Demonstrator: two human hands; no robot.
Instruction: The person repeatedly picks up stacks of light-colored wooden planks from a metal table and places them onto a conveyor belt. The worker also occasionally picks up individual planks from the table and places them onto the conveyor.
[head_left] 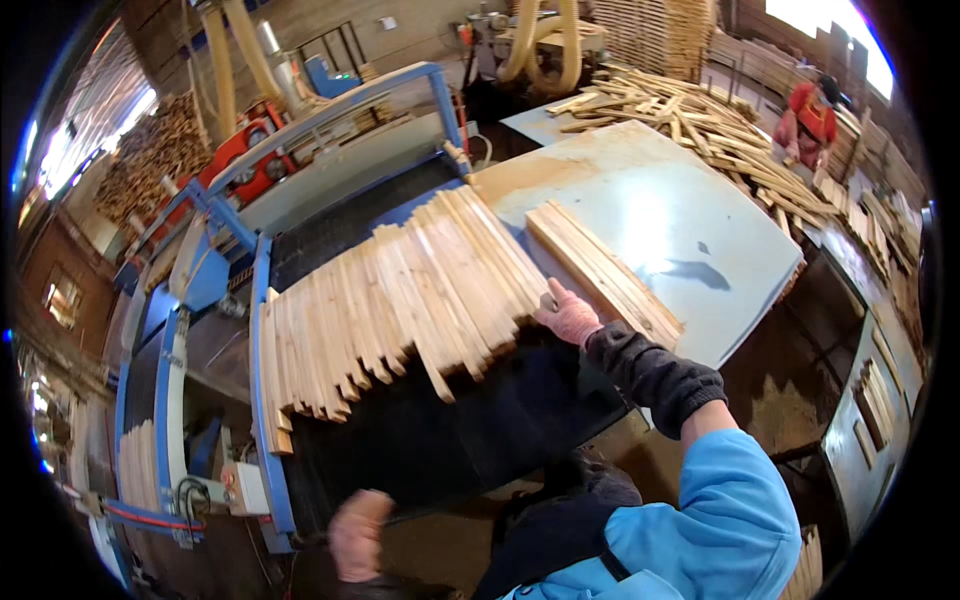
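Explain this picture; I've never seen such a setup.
There is no robot, just a person in a blue top; the one picture comes from a wide fisheye camera on their head, looking down, so straight edges bend. Their right hand is at the right side of a row of wooden strips, laid side by side on a black surface beside a blue frame; whether it grips one is unclear. Their left hand, blurred, is by the near edge of that surface, with nothing visible in it. A smaller group of strips lies on the pale table.
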